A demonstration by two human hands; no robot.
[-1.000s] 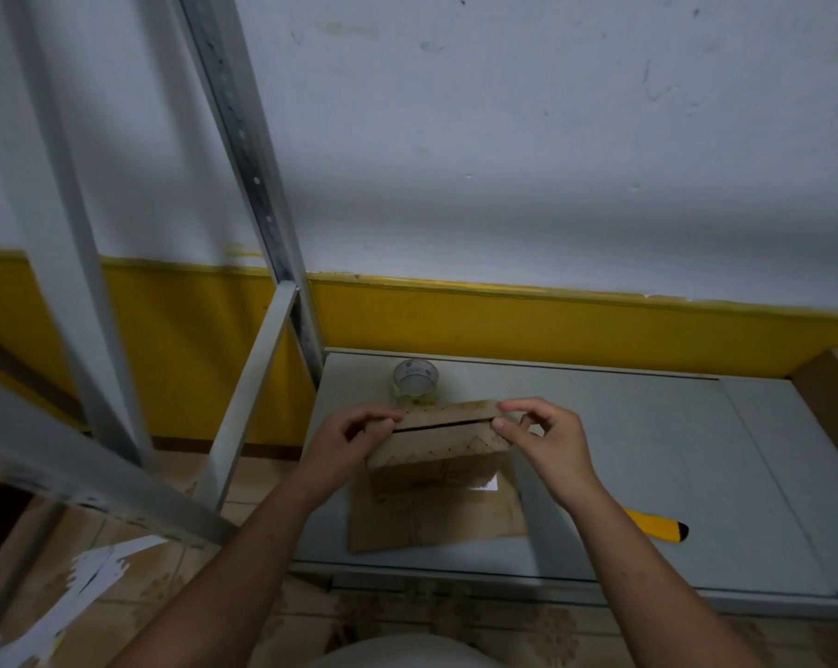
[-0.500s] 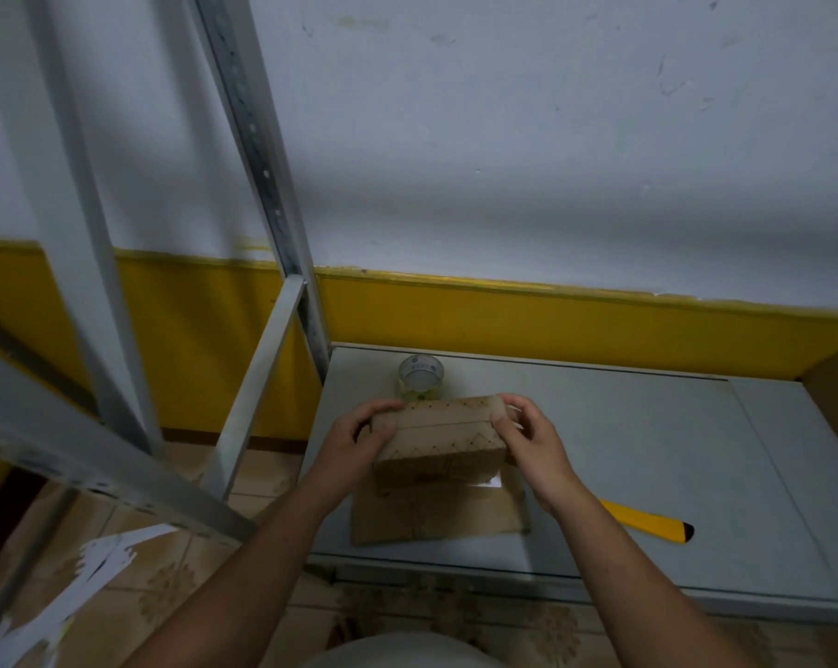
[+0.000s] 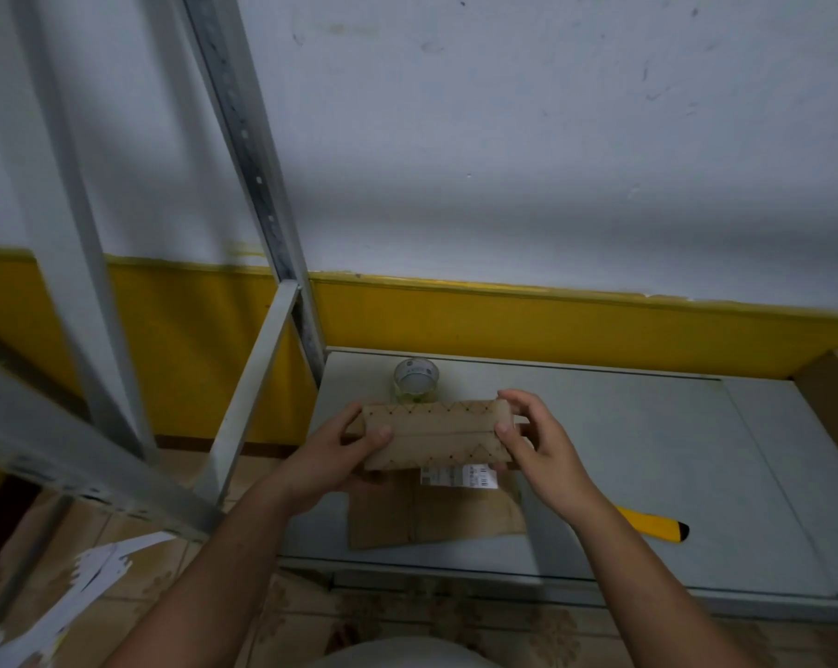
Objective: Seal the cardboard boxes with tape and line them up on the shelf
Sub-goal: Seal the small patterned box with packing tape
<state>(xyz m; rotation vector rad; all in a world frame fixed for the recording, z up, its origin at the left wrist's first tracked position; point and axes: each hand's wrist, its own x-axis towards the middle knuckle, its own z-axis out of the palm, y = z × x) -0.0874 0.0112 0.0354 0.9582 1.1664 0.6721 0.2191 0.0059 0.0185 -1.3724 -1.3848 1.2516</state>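
A grey metal shelf (image 3: 648,450) stands against a wall (image 3: 503,161) painted white above a yellow band, over a patterned tile floor (image 3: 132,537). Above the shelf's front-left part, both hands hold a small brown cardboard box (image 3: 436,433). Its long axis runs left to right and its closed flap seam faces up. The left hand (image 3: 339,455) grips the left end, thumb on top. The right hand (image 3: 537,441) pinches the right end. A flat labelled cardboard sheet (image 3: 431,518) lies beneath. A clear tape roll (image 3: 414,380) stands just behind, and a yellow utility knife (image 3: 657,525) lies near the front edge.
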